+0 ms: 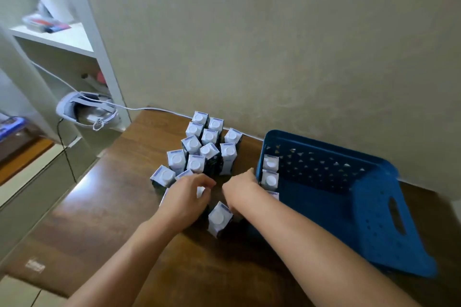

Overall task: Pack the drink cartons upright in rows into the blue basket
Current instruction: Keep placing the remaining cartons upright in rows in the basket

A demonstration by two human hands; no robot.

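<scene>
Several white-topped drink cartons (209,149) stand in a cluster on the brown table (129,207), left of the blue basket (369,209). Three cartons (270,171) stand upright in a row along the basket's left wall; my right wrist partly hides the nearest one. My left hand (185,198) curls its fingers round a carton (200,192) at the cluster's near edge. My right hand (239,189) reaches down between the cluster and the basket's left rim, its fingers hidden from me. One more carton (219,218) stands between my two wrists.
The wall runs close behind the table and basket. A white shelf unit (94,57) stands at the far left, with a white headset (84,109) and its cable by its foot. The table's left edge drops off to the floor.
</scene>
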